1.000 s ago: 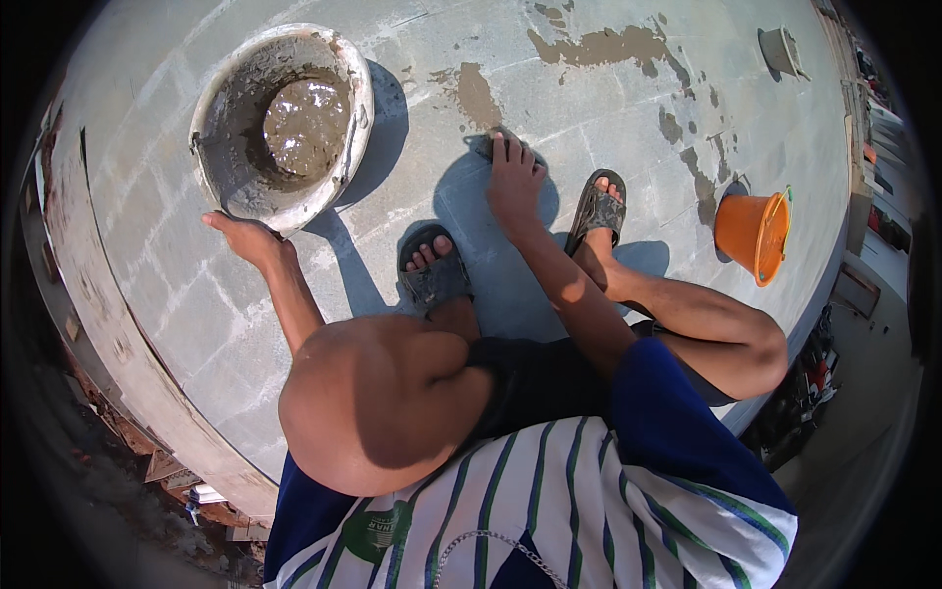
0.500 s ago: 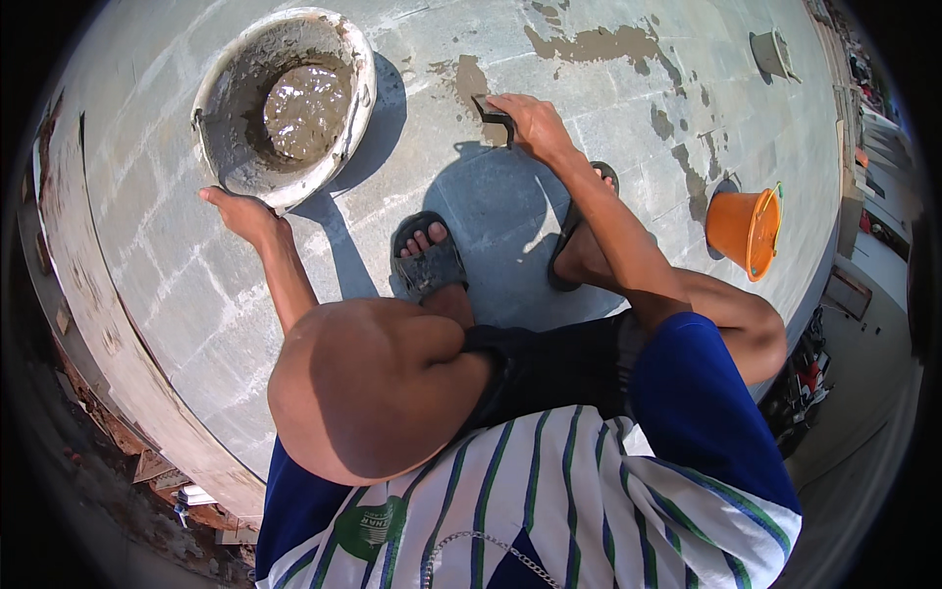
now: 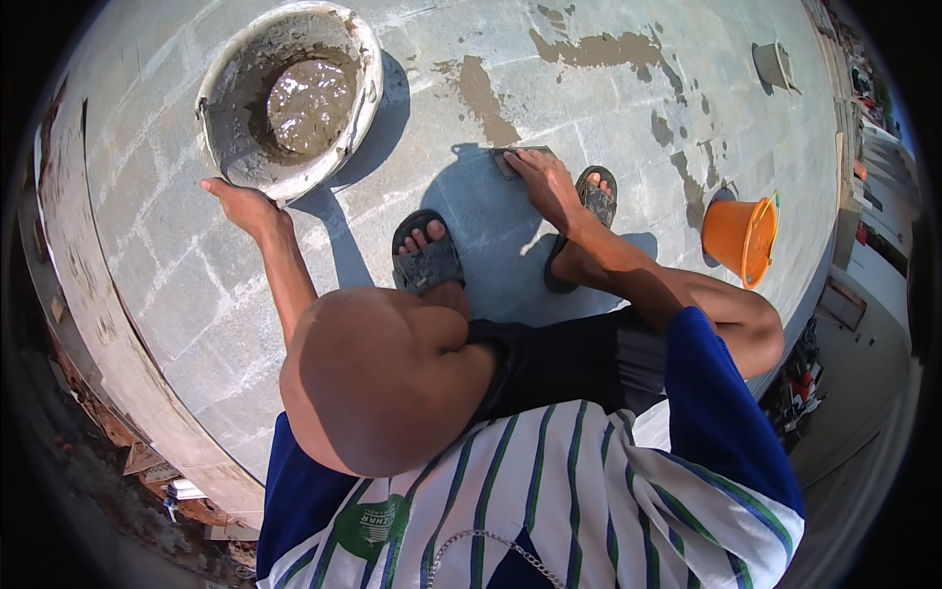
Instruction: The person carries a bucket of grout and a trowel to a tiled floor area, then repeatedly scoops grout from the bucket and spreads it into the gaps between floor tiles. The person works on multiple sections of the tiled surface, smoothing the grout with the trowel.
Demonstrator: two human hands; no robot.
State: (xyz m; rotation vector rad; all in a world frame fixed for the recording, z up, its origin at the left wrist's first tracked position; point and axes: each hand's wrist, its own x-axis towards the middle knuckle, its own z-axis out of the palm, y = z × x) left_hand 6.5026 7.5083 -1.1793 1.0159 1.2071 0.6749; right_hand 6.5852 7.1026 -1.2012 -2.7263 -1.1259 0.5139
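Left hand likely steadies tub at near rim, finger spread unclear; right hand bunches fingers over trowel, seemingly for flat pressure, mortar smear just beyond fingertips.

Striped white shirt, blue sleeves

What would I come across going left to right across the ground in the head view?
Large mortar bucket, left sandal, flat trowel, right sandal, orange bucket, small grey bucket.

Mortar in left-hand basin, trowel between it and nearer right-hand bucket
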